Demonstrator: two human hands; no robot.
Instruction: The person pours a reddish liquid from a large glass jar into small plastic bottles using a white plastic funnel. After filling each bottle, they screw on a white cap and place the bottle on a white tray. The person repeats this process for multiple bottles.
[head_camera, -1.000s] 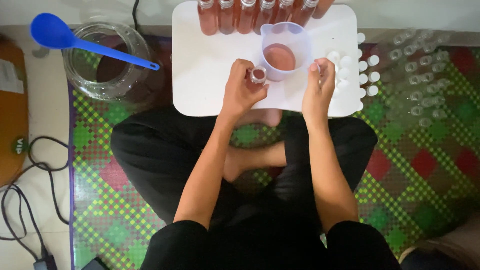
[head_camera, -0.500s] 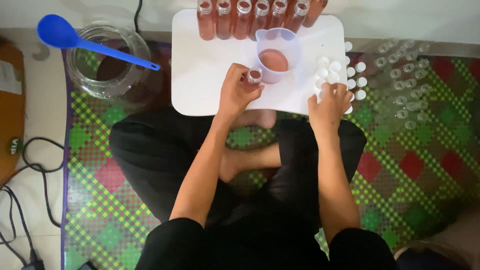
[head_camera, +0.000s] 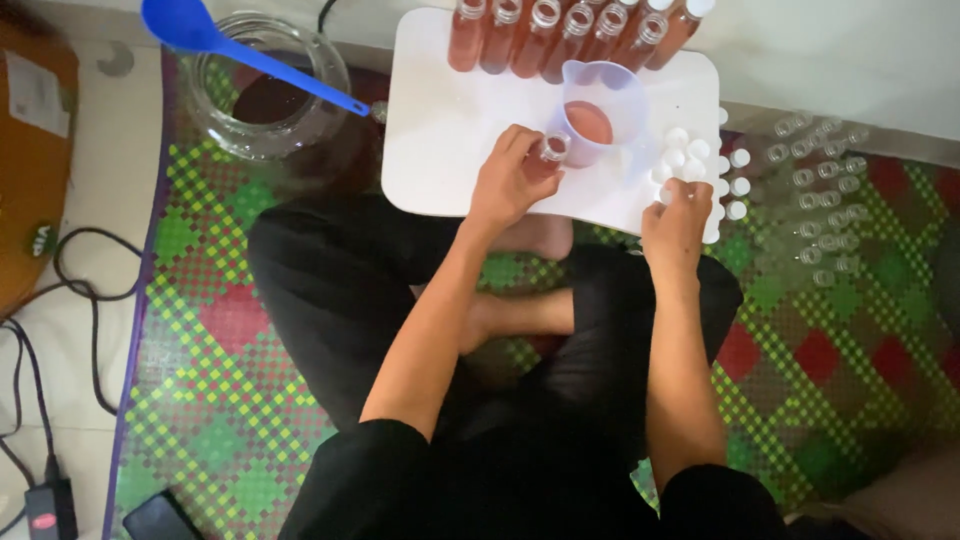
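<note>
Right hand (head_camera: 676, 222) now at white caps (head_camera: 700, 165)

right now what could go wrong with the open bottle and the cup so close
1. The left hand holds a small bottle with no cap on; a tilt could spill it onto the white board.
2. The measuring cup of reddish liquid stands right beside that bottle, so a knuckle could knock it.
3. The right hand picks among loose white caps at the board's edge; some could roll off onto the mat.
</note>
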